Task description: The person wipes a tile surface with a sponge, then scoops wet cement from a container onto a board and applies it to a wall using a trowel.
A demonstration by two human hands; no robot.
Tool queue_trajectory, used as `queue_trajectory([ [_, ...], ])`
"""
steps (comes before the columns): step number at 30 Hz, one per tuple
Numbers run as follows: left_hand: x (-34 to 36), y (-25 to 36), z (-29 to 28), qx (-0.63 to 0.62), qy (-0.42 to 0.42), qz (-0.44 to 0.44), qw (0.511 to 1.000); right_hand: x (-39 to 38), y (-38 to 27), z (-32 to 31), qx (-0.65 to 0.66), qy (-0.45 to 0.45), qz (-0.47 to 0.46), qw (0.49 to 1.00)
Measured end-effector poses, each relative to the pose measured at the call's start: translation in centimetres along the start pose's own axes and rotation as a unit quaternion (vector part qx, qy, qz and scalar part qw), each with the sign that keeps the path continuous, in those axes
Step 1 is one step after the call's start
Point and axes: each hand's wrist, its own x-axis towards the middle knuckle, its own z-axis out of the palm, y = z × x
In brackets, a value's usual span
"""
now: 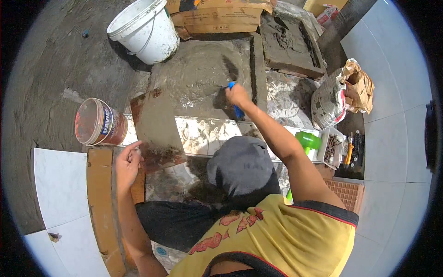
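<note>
My right hand (239, 96) is closed around the blue handle (238, 112) of a trowel, above wet grey cement mortar (196, 76) spread in a low, square-edged bed. A dark shape beyond the fist appears to be its blade, hard to separate from shadow. To the left, a flat board (159, 122), smeared with grey mortar and brown along its edges, slants from the bed toward my knees. Beside its left edge, my left hand (129, 162) has the index finger stretched out and the other fingers partly bent. I see nothing held in it.
A white bucket (154, 39) and flattened cardboard (219, 21) lie beyond the mortar. On the left stands a small pail (99, 123). A second mortar-filled frame (290, 44), an open paper sack (332, 99), a green tool (308, 140) and a white tray (331, 147) are on the right.
</note>
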Motion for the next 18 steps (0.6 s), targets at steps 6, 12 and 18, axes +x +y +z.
queue_trajectory([
  [6,-1.7,-0.9,-1.8,-0.024,0.059,-0.015,0.998,4.8,4.2,3.4,0.023,0.025,0.088,0.996],
  [12,0.2,-1.2,-1.9,-0.016,0.069,0.033,0.997,5.5,-2.0,10.8,-0.119,-0.073,-0.181,0.973],
  [18,1.9,-4.1,-1.1,0.02,0.044,-0.013,0.999,1.3,-2.6,3.0,-0.036,-0.178,-0.144,0.973],
])
